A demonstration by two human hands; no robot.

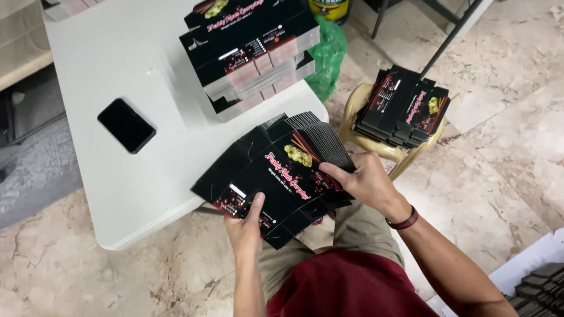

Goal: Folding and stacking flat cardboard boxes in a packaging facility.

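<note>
Both my hands hold a thick stack of flat black printed cartons (282,167), fanned slightly, over the near corner of a white table (117,64). My left hand (245,226) grips the stack's near edge with the thumb on top. My right hand (365,181), with a dark wristband, clasps the right side, thumb pressed on the top carton. A taller pile of the same flat cartons (252,50) lies on the table beyond.
A black phone (126,125) lies on the table to the left. A beige plastic stool (376,144) on the right carries another pile of black cartons (405,105). A green plastic bag (329,56) hangs behind the table. More dark cartons (537,287) sit at the lower right on the marble floor.
</note>
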